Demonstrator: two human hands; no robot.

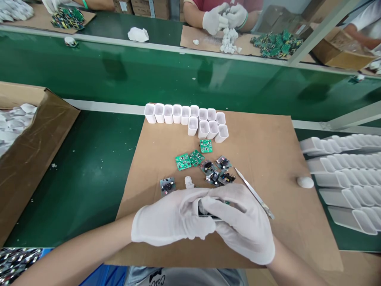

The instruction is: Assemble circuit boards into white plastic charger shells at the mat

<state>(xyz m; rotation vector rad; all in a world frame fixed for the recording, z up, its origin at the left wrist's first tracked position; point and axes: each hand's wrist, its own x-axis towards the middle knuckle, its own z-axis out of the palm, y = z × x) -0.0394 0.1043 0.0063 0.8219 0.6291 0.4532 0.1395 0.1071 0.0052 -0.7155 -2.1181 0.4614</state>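
Observation:
Both gloved hands meet over the cardboard sheet [258, 147]. My left hand [175, 216] and my right hand [242, 220] are closed around a white housing [205, 210] with a dark opening, mostly hidden by the fingers. A bit of green shows between the right fingers. Just beyond lie green circuit boards [183, 161] and several dark component boards [218, 172], with one more component board [167, 185] to the left. A small white part [189, 182] lies near my left fingertips. The metal tweezers [254, 192] rest right of the boards.
White open cups [204, 129] stand in rows at the sheet's back edge. More white housings [351, 174] are stacked at right, near a round white piece [305, 182]. At left is a cardboard box [38, 147] of white parts. Across the green divider [166, 75], other people's gloved hands work.

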